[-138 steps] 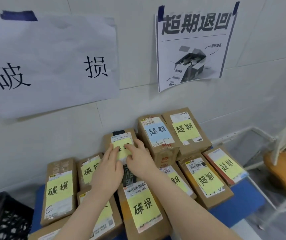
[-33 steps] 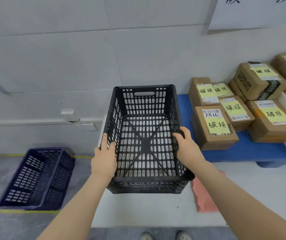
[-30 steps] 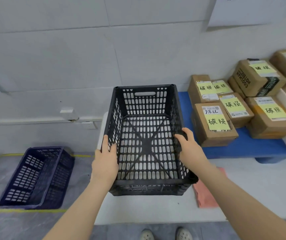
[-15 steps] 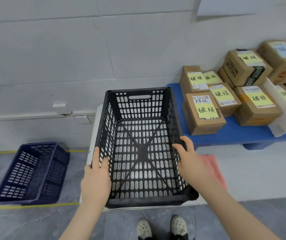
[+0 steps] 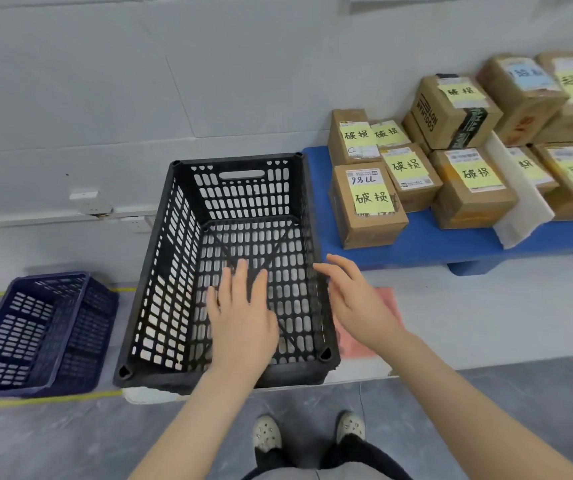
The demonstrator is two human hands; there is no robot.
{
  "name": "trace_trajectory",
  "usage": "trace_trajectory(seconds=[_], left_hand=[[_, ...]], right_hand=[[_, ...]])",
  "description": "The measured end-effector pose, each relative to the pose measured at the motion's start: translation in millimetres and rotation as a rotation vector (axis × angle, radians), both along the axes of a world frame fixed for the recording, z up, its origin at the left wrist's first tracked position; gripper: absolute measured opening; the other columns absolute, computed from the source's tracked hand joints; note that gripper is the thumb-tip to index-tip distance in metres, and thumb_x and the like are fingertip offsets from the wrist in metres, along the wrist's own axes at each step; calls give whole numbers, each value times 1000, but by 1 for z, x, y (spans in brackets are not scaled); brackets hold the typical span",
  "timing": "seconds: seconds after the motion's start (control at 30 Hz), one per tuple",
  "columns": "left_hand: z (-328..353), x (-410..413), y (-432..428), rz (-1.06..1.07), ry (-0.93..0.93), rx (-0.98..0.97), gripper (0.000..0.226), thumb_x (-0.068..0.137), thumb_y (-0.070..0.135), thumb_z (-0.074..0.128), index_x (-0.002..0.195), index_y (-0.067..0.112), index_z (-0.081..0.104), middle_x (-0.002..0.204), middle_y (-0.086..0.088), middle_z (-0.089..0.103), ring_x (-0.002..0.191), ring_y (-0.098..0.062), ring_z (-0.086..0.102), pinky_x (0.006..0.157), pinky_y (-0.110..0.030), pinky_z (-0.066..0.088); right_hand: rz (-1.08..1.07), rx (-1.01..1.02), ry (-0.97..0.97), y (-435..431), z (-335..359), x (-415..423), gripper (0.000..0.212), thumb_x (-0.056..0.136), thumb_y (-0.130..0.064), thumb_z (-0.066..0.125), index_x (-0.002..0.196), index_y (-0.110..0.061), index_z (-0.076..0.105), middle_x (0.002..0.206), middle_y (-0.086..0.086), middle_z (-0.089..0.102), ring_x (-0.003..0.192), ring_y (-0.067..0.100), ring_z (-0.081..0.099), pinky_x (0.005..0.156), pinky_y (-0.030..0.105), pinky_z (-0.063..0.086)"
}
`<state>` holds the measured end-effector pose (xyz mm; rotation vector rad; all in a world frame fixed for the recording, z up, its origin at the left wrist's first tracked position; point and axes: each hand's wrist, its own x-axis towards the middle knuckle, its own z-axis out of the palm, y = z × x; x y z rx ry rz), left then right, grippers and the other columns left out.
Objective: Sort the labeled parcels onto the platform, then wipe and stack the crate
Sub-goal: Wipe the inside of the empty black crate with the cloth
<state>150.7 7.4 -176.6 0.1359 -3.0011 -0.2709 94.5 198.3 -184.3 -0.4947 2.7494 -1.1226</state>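
Blue plastic platform (image 5: 427,242) bearing brown cardboard parcels with yellow labels (image 5: 368,206); black perforated plastic crate (image 5: 188,258) upright on the white tabletop (image 5: 486,317) beside it; left hand (image 5: 243,317) and right hand (image 5: 361,303), each grip spread and empty, over the crate.

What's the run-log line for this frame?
phase: crate set down | black crate: empty | left hand: open, over crate | right hand: open | pink cloth: untouched

A dark blue crate (image 5: 32,336) lies at lower left on the grey floor (image 5: 70,441), beside yellow tape (image 5: 42,399).
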Motion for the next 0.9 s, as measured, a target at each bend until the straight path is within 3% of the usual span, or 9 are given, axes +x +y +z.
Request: trace_trajectory(seconds=[0.1,0.2,0.27,0.33,0.43,0.53,0.73,0.9], left_hand=[[7,1,58,-104,127,136,51,82,14,55,133,13,49,149,-17,35,136,-37,34,106,-55,34],[7,8,116,-352,268,189,46,80,10,44,125,13,53,144,-14,42,130,-31,43,104,-40,39],[-5,3,149,-447,214,221,44,73,8,56,116,15,62,136,-7,50,119,-24,52,88,-30,49],[-26,-7,175,-322,43,270,46,69,6,65,114,16,62,131,-2,51,114,-22,52,75,-30,54],[-71,-25,190,-71,-329,291,47,86,3,46,131,14,45,142,-7,32,125,-31,39,91,-41,47],[-112,-36,184,27,-502,197,53,88,9,46,138,21,35,151,-10,15,137,-36,19,103,-50,34],[-159,-44,171,-9,-603,240,56,90,29,44,144,31,28,158,-4,-9,143,-33,5,109,-52,29],[-175,-51,181,-60,-565,155,53,92,35,41,143,29,28,158,-3,2,139,-33,14,109,-48,28]], right_hand=[[-79,10,66,39,-16,-4,40,97,-5,38,133,-17,50,144,-1,36,122,15,46,94,31,44],[-152,138,-8,86,-45,-8,40,94,-6,43,131,-17,50,141,0,39,121,20,49,89,32,44],[-105,219,-94,112,-64,-10,43,91,-9,47,133,-18,49,141,1,38,122,21,49,90,34,44],[-55,298,-180,131,-80,-11,45,91,-10,47,135,-20,47,143,1,35,121,22,49,90,35,45],[-39,364,-242,152,-102,-13,48,90,-10,45,136,-21,45,145,2,32,116,23,51,86,35,48],[-31,399,-306,164,-123,-17,53,89,-12,47,141,-20,40,151,3,21,114,26,53,86,32,47],[19,418,-345,162,-152,-32,57,89,-13,47,143,-23,36,157,7,8,123,33,43,100,35,40],[-5,389,-340,152,-168,-38,55,86,-8,49,139,-18,41,154,9,12,129,31,32,103,32,34]])
